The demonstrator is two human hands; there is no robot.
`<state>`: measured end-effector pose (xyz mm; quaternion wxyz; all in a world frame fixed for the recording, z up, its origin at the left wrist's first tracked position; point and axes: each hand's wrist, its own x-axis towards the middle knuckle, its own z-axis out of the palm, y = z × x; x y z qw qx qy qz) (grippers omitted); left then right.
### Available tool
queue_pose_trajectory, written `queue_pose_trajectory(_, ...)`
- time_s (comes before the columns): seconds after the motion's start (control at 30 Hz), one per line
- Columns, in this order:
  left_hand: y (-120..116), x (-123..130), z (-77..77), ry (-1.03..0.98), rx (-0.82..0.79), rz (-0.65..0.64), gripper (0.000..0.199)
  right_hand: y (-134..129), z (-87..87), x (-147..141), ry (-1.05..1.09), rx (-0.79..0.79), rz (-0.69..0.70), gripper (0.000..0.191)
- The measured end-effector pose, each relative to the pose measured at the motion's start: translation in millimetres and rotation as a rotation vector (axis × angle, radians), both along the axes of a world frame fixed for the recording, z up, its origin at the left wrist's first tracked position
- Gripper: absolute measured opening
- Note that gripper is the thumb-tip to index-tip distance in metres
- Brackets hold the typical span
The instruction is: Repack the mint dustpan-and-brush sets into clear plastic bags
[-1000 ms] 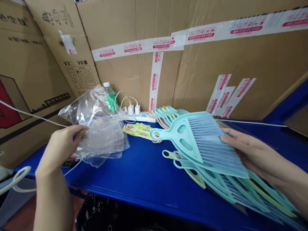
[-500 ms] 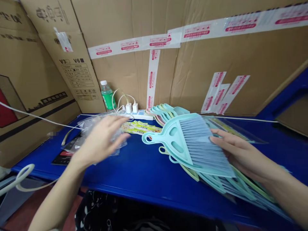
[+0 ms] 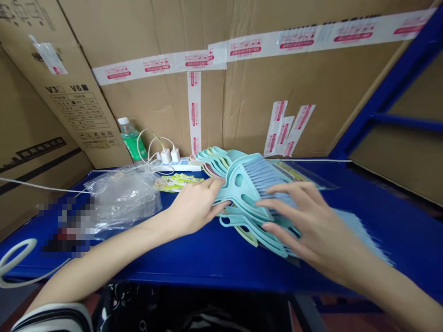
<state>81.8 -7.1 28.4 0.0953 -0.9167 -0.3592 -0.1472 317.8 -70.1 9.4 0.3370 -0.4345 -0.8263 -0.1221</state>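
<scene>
Lower pile of brushes and dustpans (image 3: 266, 242): on the blue surface (image 3: 194, 265), beneath the right fingers. Left hand (image 3: 190, 210): fingers closed on the handle of the upper brush-and-dustpan set (image 3: 251, 184). Right hand (image 3: 318, 226): fingers spread, partly open, at the bristles; contact pressure cannot be told. The set is nested but unbagged. Clear bags (image 3: 124, 193) lie left of the left fingers; loose printed labels (image 3: 178, 181), unreadable, lie just beyond them. Far carton (image 3: 79, 115) reads "V3", box blank, and "V6", box filled.
</scene>
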Motion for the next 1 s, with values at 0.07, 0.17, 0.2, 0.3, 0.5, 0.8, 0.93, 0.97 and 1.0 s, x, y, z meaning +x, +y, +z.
queue_pose_trajectory(0.07,-0.3,10.1,1.7,0.014,0.016,0.003,0.034,2.6,-5.8,-4.1,-0.049,-0.029,-0.014,0.023)
queue_pose_trajectory(0.17,4.4,24.7,6.0,0.025,0.017,-0.019,0.032,11.4,-11.9,-5.1,-0.005,-0.093,-0.054,0.021)
queue_pose_trajectory(0.2,7.3,29.4,8.8,0.025,0.011,-0.034,0.031,14.0,-12.1,-4.3,0.011,-0.091,-0.062,0.021)
queue_pose_trajectory(0.3,20.8,41.8,23.6,0.023,0.014,-0.047,0.029,17.1,-5.7,2.4,0.023,0.023,-0.131,0.025)
queue_pose_trajectory(0.5,75.5,47.5,67.3,0.087,0.053,0.163,0.036,4.5,8.1,54.0,-0.057,0.348,-0.441,0.046)
queue_pose_trajectory(0.8,148.8,65.7,84.4,0.314,-0.197,0.152,0.044,-18.4,-43.2,120.4,-0.036,-0.323,-0.493,0.07)
queue_pose_trajectory(0.93,163.4,73.2,89.9,0.406,-0.246,0.168,0.046,-23.1,-29.1,123.7,0.084,-0.562,-0.465,0.057)
queue_pose_trajectory(0.97,166.3,73.4,92.1,0.422,-0.259,0.171,0.047,-20.2,-21.5,124.7,0.106,-0.575,-0.474,0.056)
queue_pose_trajectory(1.0,168.9,73.2,94.4,0.432,-0.272,0.173,0.047,-14.9,-13.4,125.8,0.117,-0.585,-0.471,0.054)
